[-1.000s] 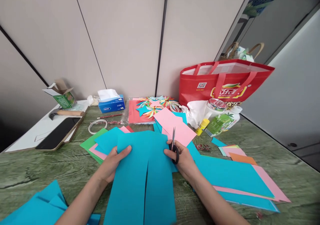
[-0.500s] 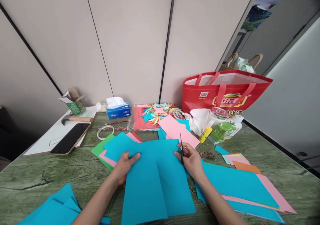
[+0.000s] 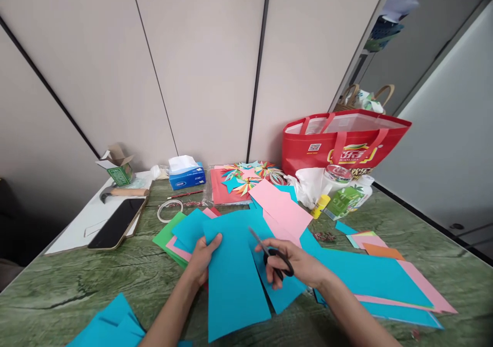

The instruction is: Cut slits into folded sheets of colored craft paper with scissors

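Note:
A large sheet of blue paper [image 3: 234,280] hangs tilted over the table, with a long slit running up from its lower edge. My left hand [image 3: 206,254] pinches it at the left side, thumb on top. In my right hand [image 3: 292,265] is a pair of scissors [image 3: 283,266] with black handles, fingers through the loops. The blades point up and left, lying over the paper near the top of the slit. Whether paper is between the blades I cannot tell. Green, pink and blue sheets [image 3: 188,226] lie behind my left hand.
Blue and pink sheets [image 3: 370,272] lie to the right, folded blue pieces [image 3: 111,326] at front left. Behind are a tissue box [image 3: 187,176], paper stars [image 3: 248,175], a glue stick [image 3: 320,206] and a red bag [image 3: 308,157]. A phone [image 3: 117,224] and hammer [image 3: 123,192] sit left.
My right hand has let go of the paper's right edge and moved left and down, turning the scissors over the sheet. The slit's right flap has dropped lower.

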`<action>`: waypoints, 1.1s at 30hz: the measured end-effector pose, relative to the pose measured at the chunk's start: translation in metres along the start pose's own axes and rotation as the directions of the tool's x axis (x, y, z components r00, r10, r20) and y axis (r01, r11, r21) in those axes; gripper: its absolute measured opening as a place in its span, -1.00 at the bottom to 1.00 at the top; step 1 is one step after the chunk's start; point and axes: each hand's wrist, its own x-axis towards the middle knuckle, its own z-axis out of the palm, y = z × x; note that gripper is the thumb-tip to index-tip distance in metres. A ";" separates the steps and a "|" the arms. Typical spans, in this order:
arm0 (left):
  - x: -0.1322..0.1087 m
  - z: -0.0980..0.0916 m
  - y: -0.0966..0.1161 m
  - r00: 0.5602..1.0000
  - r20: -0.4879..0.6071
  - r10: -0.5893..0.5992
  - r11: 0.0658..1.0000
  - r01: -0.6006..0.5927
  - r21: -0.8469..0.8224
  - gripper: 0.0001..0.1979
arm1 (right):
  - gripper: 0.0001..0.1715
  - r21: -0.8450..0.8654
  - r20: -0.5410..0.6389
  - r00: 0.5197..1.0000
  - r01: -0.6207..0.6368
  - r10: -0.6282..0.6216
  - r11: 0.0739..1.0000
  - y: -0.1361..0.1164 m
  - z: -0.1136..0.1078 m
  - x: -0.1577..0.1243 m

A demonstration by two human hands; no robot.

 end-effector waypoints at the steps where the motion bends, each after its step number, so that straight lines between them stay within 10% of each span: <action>1: 0.001 -0.001 0.001 1.000 -0.005 -0.003 1.000 0.003 -0.010 -0.75 | -0.63 0.019 0.036 0.999 -0.040 0.039 0.999 0.005 0.003 0.002; 17: 0.008 -0.006 0.006 0.997 -0.022 -0.079 0.981 0.074 -0.177 -0.70 | -0.59 0.025 0.085 0.991 -0.107 0.104 0.994 0.017 0.001 0.005; 19: 0.009 -0.007 0.005 0.996 -0.011 -0.093 0.975 0.089 -0.204 -0.73 | -0.60 -0.016 -0.050 0.999 -0.011 0.010 1.000 0.010 -0.011 0.004; 21: 0.010 -0.009 0.004 0.995 -0.001 -0.104 0.968 0.101 -0.230 -0.76 | -0.65 -0.096 -0.465 0.855 0.212 -0.232 0.973 0.007 -0.023 0.009; 24: 0.012 -0.011 0.003 0.993 0.021 -0.115 0.957 0.116 -0.265 -0.77 | -0.57 -0.140 -0.635 0.702 0.308 -0.324 0.941 0.010 -0.031 0.026; 33: 0.012 -0.018 0.001 0.990 0.061 -0.128 0.921 0.142 -0.362 -0.75 | -0.60 0.064 -0.508 0.844 0.237 -0.173 0.969 0.021 -0.003 0.071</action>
